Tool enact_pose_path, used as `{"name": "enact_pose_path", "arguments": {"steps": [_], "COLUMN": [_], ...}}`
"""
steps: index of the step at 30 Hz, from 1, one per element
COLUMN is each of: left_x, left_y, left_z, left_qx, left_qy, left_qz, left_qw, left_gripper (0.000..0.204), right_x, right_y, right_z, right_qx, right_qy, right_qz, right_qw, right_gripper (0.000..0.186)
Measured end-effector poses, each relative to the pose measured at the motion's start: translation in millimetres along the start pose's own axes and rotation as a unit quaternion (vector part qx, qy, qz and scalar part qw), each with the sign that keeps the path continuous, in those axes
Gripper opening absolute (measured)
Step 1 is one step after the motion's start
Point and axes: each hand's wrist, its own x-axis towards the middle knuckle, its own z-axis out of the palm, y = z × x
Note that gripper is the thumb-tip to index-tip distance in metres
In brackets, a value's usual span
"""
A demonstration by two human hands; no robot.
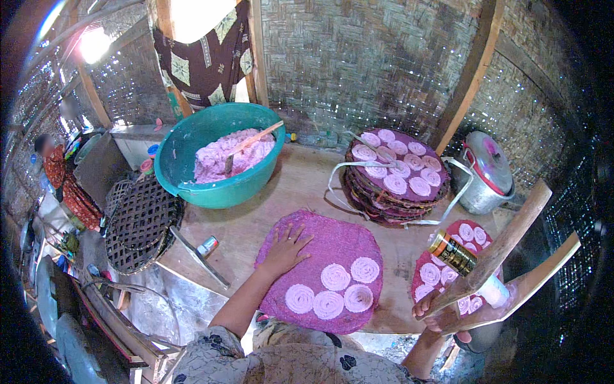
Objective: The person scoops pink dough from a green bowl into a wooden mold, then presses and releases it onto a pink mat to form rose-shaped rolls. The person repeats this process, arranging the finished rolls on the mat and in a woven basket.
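My left hand point(286, 251) lies flat with fingers spread on a purple woven mat point(313, 240). Several pale pink spiral coils of dough point(335, 276) rest on the mat's nearer and right part. At the right, my right hand point(437, 313) grips the near end of a wooden lever press point(489, 253), two long pieces of wood set at an angle. A gold and black tin can point(453, 251) sticks out past one bar, and a pale, whitish cylinder point(494, 291) shows between the bars. Below the press, more coils sit on a red mat point(419, 272), partly hidden.
A green basin point(224, 192) holds pink dough and a wooden paddle point(256, 137). Behind stands a stack of round mats point(393, 163) with coils and a white strap. A lidded metal pot point(486, 173) is far right, a dark woven tray point(142, 221) left. Another person point(64, 182) is far left.
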Motion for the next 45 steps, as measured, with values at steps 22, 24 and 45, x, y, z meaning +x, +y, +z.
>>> {"name": "enact_pose_path", "arguments": {"steps": [22, 24, 45], "left_x": [-18, -26, -35], "left_y": [-8, -6, 110], "left_z": [17, 16, -220], "left_qx": [0.002, 0.006, -0.822], "left_qy": [0.018, 0.010, 0.000], "left_qz": [-0.052, -0.076, 0.264], "left_qw": [0.999, 0.997, 0.505], "left_gripper": [0.056, 0.056, 0.127], "right_x": [-59, -53, 25], "right_y": [-3, -2, 122], "right_z": [0, 3, 12], "right_qx": [-0.014, -0.032, 0.209], "right_qy": [0.059, 0.055, 0.011], "right_qz": [0.110, 0.152, 0.389], "right_qw": [0.992, 0.986, 0.897], "right_gripper": [0.125, 0.128, 0.124]}}
